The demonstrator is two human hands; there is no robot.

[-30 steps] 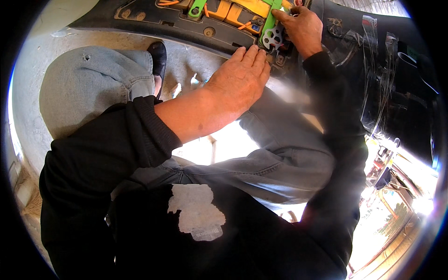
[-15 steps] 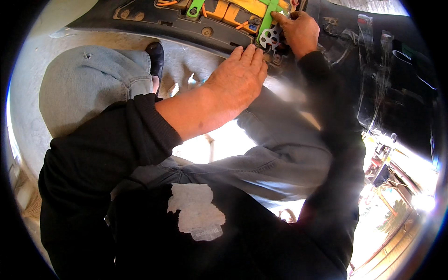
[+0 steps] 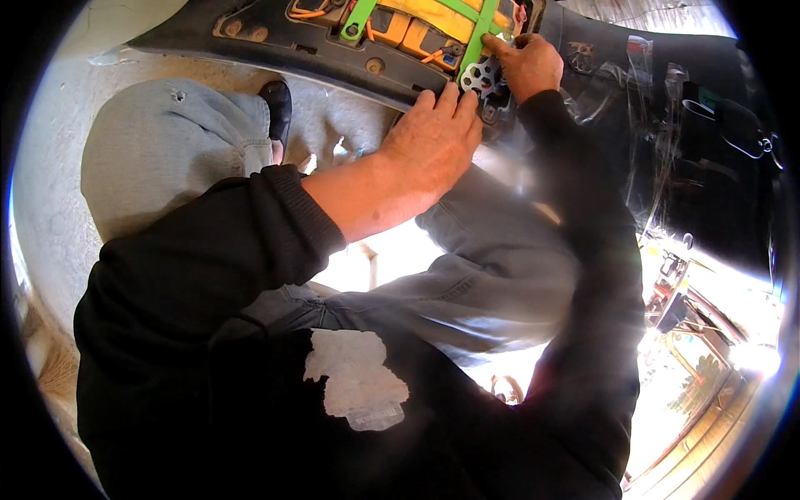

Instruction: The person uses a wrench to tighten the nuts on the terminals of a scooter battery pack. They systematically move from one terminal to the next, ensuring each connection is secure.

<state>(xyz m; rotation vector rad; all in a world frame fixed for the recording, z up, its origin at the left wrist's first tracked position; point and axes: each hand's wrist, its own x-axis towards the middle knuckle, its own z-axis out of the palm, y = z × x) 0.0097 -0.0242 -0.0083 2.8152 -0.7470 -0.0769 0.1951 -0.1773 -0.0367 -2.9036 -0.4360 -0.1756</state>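
Along the far edge, a dusty black plastic housing [image 3: 333, 71] carries boxy orange blocks [image 3: 422, 40] crossed by flat green bars [image 3: 475, 52]. At its right end sits a silver plate [image 3: 480, 77] with hexagonal holes, between the hands. The left hand [image 3: 433, 133] has its grip unclenched, fingers straight at the near rim; the right hand [image 3: 532, 68] bends over the plate's far right side, hiding that corner, and whether its grip is clamped I cannot tell. Crinkled clear film [image 3: 640, 79] streaks the black panel [image 3: 708, 196] to the right; faded denim [image 3: 167, 158] and a black shoe [image 3: 278, 108] cover concrete [image 3: 212, 71] at left.
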